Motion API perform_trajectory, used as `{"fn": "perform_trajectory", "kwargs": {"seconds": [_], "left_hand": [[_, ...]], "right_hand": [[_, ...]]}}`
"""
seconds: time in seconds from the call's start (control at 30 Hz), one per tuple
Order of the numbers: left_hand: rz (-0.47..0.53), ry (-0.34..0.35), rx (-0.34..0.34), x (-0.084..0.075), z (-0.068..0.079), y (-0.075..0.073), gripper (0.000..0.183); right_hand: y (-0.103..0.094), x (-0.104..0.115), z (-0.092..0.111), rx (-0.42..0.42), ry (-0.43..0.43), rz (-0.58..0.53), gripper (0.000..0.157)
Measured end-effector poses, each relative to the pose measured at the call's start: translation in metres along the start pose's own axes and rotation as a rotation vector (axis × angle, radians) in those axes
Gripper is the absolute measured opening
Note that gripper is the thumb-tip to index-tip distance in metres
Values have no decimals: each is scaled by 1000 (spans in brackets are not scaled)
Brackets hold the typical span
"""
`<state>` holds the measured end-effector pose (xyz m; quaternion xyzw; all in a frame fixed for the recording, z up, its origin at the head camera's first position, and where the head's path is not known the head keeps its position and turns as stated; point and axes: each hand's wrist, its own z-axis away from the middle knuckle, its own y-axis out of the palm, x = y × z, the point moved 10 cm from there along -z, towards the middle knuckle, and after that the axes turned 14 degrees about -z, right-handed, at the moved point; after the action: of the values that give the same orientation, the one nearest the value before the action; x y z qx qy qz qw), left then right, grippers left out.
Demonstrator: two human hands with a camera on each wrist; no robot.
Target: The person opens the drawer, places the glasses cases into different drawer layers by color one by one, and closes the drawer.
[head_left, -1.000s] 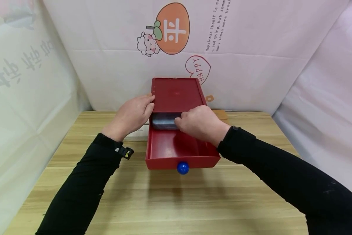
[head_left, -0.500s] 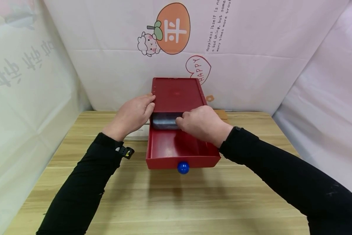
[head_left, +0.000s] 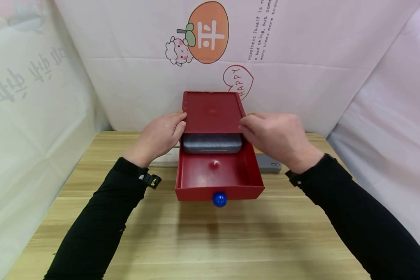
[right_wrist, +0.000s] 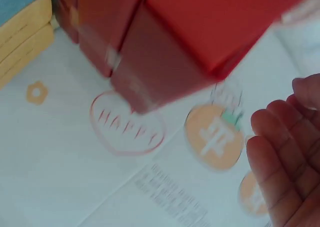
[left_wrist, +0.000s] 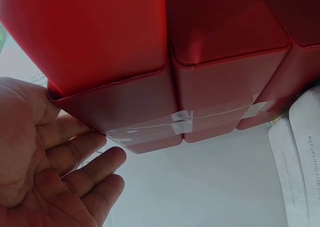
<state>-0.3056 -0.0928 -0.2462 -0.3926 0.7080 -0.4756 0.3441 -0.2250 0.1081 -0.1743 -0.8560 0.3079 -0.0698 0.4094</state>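
Note:
A red drawer box [head_left: 212,111] stands at the back of the table with its top drawer [head_left: 213,190] pulled out, a blue knob [head_left: 219,199] on the drawer front. A grey rounded case [head_left: 212,144] lies inside, its far part hidden under the top. My left hand [head_left: 159,134] rests against the left edge of the box, thumb at the top; the left wrist view shows its fingers loosely extended beside the red side. My right hand [head_left: 274,134] is at the box's right edge. In the right wrist view its fingers [right_wrist: 272,172] are bent loosely, apart from the red box, holding nothing.
A grey box with a glasses mark [head_left: 268,164] lies right of the drawer. White boxes [left_wrist: 307,142] stand to the left. Yellow blocks [right_wrist: 25,32] show in the right wrist view. Printed white cloth [head_left: 132,77] hangs behind the wooden table [head_left: 210,249].
My right hand has left the grey case in the drawer and moved right and up to the box's right edge, uncovering the case. The left hand has stayed put.

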Motion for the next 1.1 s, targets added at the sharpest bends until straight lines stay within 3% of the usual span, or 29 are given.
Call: {"fn": "perform_trajectory", "kwargs": {"seconds": [0.13, 0.23, 0.5, 0.77, 1.0, 1.1], "left_hand": [[-7, 2, -4, 0, 0, 0, 54], [-4, 4, -3, 0, 0, 1, 54], [-1, 7, 2, 0, -2, 2, 54], [-4, 6, 5, 1, -2, 2, 54], [-1, 0, 7, 1, -1, 2, 53], [0, 0, 7, 1, -1, 2, 53]], "right_hand": [[-10, -29, 18, -49, 93, -22, 18], [-3, -51, 37, -20, 173, -27, 18], [70, -101, 95, 375, 516, -110, 54], [120, -104, 128, 500, 454, -105, 72], [153, -115, 162, 611, 649, -231, 75], [157, -115, 169, 616, 663, -258, 71]]}}
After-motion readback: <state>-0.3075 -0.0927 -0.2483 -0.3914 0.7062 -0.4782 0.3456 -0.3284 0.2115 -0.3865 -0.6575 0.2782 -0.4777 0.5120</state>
